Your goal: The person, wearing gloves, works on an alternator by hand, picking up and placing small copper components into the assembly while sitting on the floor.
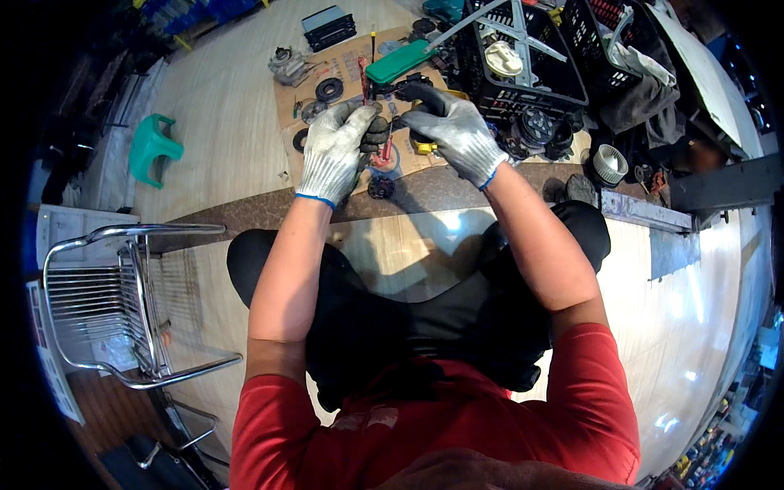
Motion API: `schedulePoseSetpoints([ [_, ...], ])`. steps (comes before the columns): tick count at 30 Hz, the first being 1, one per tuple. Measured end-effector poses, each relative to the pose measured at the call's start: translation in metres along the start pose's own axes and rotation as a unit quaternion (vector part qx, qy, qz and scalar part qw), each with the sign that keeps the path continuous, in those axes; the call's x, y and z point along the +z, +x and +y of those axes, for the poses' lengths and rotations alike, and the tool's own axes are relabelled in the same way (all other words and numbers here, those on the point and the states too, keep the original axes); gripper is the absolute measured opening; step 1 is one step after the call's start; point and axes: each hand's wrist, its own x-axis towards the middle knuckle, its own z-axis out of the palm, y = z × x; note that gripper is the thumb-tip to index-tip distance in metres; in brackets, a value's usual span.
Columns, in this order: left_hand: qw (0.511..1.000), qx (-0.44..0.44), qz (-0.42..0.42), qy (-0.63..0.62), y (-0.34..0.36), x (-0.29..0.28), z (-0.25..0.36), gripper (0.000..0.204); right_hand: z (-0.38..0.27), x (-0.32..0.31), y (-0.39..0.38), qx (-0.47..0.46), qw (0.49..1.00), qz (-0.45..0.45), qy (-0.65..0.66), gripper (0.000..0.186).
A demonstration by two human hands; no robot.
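Note:
My left hand [336,145], in a whitish knit glove with dark fingertips, is closed above a flattened cardboard sheet [343,64]. A thin red strip-like thing [363,72] shows just beyond its fingers; whether it is held is unclear. My right hand [459,135], gloved the same way, reaches in from the right, thumb and fingers curled toward the left hand. Anything in its grasp is too small to make out. Below and between the hands are a red-handled tool [386,152], a small yellow piece [425,149] and a round dark part [380,188].
Ahead lie a black ring [329,90], a metal housing [289,67] and a long green object [400,61]. Black crates [523,96] stand at the right, near a white fan wheel [610,165]. A green stool [153,149] and a chrome-framed chair [135,233] are at the left.

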Motion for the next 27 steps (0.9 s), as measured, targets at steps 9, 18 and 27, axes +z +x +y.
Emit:
schedulePoseSetpoints([
  [9, 0.991, -0.022, -0.088, -0.099, 0.000, 0.002, -0.005, 0.030, 0.000, 0.000, -0.004, 0.105, 0.927, -0.041, 0.357, 0.020],
  [18, 0.994, -0.013, -0.048, 0.093, -0.007, 0.013, 0.004, 0.025, -0.015, -0.004, -0.009, -0.088, 0.992, 0.020, -0.094, 0.024],
  [27, 0.896, 0.116, 0.051, 0.425, 0.003, 0.006, -0.010, 0.028, -0.017, -0.008, -0.007, -0.326, 0.847, 0.106, -0.407, 0.017],
])
